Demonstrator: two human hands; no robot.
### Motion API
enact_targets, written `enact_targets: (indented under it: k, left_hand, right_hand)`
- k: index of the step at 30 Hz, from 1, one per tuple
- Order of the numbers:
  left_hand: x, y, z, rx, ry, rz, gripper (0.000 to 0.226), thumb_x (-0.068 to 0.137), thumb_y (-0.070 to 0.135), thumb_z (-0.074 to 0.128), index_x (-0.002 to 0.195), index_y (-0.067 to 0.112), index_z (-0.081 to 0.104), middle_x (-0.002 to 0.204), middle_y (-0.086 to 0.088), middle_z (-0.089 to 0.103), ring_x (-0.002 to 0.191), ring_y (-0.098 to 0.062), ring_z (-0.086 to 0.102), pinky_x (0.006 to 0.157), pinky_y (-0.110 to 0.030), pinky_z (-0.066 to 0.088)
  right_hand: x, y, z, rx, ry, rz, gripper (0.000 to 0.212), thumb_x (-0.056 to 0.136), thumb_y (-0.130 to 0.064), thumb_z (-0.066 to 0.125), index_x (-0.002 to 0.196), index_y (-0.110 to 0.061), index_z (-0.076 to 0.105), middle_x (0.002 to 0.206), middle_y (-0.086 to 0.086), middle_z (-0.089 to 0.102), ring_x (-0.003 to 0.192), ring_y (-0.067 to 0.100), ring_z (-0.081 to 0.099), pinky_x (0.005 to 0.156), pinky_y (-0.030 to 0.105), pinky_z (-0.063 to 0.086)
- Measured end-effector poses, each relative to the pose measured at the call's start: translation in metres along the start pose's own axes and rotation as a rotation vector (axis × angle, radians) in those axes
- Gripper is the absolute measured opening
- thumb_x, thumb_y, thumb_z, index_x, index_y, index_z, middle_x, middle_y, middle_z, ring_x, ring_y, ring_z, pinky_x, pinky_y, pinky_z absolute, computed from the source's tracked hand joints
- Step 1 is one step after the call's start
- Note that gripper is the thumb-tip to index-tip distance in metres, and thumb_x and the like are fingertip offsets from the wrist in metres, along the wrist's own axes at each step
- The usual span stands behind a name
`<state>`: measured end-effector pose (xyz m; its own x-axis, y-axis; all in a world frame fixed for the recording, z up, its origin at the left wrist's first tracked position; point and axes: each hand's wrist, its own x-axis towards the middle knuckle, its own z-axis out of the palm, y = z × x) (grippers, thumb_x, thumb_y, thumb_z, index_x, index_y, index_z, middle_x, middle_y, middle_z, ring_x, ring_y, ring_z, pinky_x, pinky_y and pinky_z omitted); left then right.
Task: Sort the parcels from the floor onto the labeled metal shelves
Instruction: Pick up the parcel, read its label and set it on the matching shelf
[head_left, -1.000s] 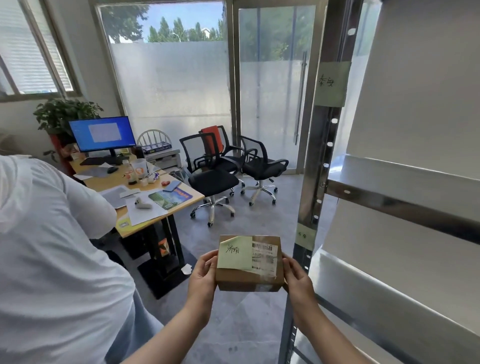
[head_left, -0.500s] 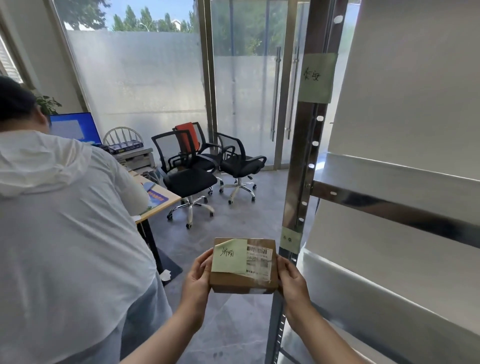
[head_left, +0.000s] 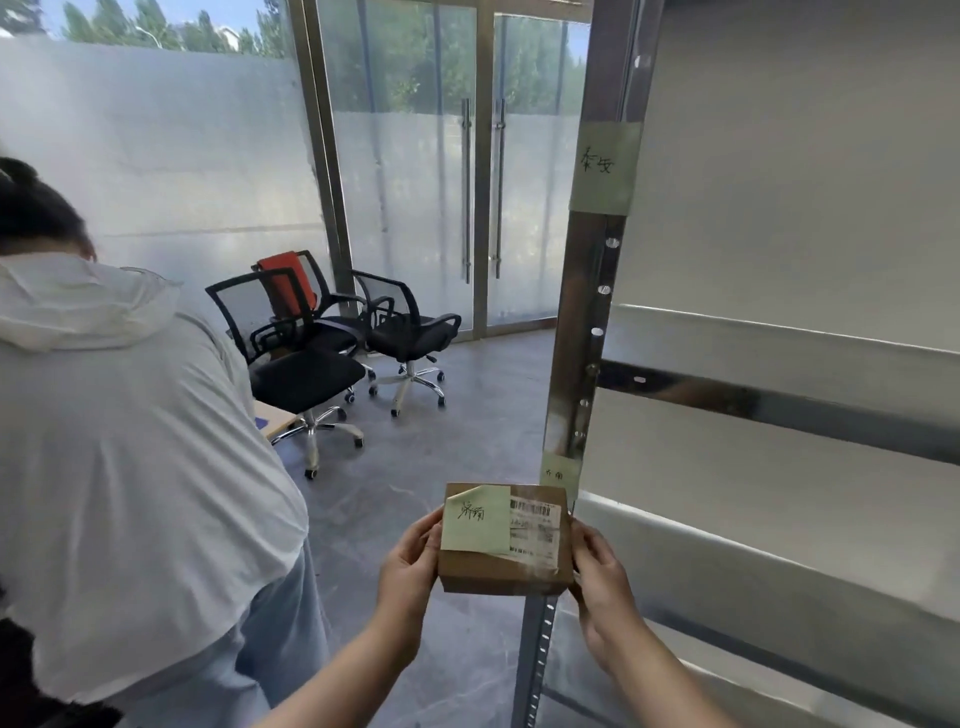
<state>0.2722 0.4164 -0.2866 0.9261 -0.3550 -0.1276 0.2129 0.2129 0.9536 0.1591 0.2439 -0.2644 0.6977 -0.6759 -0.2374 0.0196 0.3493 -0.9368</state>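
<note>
A small brown cardboard parcel (head_left: 498, 569) is held in front of me at chest height, with a pale green handwritten note and a white barcode label on top. My left hand (head_left: 408, 569) grips its left side and my right hand (head_left: 602, 571) grips its right side. The parcel sits just left of the metal shelf upright (head_left: 589, 322). That post carries a green label (head_left: 605, 166) high up and a smaller green label (head_left: 558, 473) right above the parcel. Metal shelves (head_left: 769, 405) run off to the right.
A person in a white hooded top (head_left: 119, 457) bends over close on my left. Black office chairs (head_left: 306, 364), one with a red back, stand on the grey floor before glass doors (head_left: 467, 171). A desk corner (head_left: 272, 418) shows beside the person.
My view has swung right and closer to the shelf; the desk and monitor have left the view. The person on the left has bent further in. The parcel stays in both hands.
</note>
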Motion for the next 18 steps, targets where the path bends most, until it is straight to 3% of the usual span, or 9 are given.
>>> enact_targets:
  k: [6, 8, 12, 18]
  left_hand:
    - [0.007, -0.015, 0.012, 0.005, -0.112, -0.057, 0.021, 0.098, 0.020, 0.060, 0.114, 0.025, 0.073, 0.113, -0.006, 0.077, 0.113, -0.027, 0.068, 0.096, -0.043, 0.053]
    - [0.009, -0.020, 0.017, 0.016, -0.155, -0.073, 0.021, 0.100, 0.020, 0.058, 0.115, 0.025, 0.072, 0.114, -0.006, 0.077, 0.111, -0.026, 0.069, 0.091, -0.040, 0.053]
    - [0.014, -0.027, 0.028, 0.035, -0.247, -0.088, 0.024, 0.101, 0.020, 0.056, 0.121, 0.021, 0.069, 0.115, -0.006, 0.076, 0.113, -0.028, 0.068, 0.100, -0.048, 0.054]
    - [0.026, -0.034, 0.044, 0.051, -0.326, -0.121, 0.026, 0.102, 0.021, 0.053, 0.124, 0.019, 0.067, 0.117, -0.007, 0.075, 0.113, -0.030, 0.068, 0.084, -0.037, 0.058]
  right_hand:
    - [-0.012, 0.004, -0.011, 0.030, 0.125, -0.002, 0.027, 0.100, -0.034, 0.049, 0.104, -0.012, 0.064, 0.098, 0.012, 0.074, 0.085, 0.025, 0.068, 0.060, 0.030, 0.051]
    - [-0.016, 0.004, -0.018, 0.026, 0.149, -0.010, 0.027, 0.100, -0.033, 0.049, 0.105, -0.012, 0.064, 0.098, 0.010, 0.074, 0.086, 0.024, 0.068, 0.063, 0.031, 0.051]
    - [-0.017, 0.005, -0.034, 0.032, 0.183, -0.007, 0.025, 0.101, -0.030, 0.047, 0.110, -0.013, 0.064, 0.101, 0.011, 0.075, 0.094, 0.024, 0.069, 0.070, 0.030, 0.051]
    - [-0.015, 0.011, -0.048, 0.107, 0.256, 0.011, 0.024, 0.102, -0.025, 0.047, 0.113, -0.014, 0.065, 0.104, 0.012, 0.074, 0.098, 0.026, 0.068, 0.076, 0.035, 0.052]
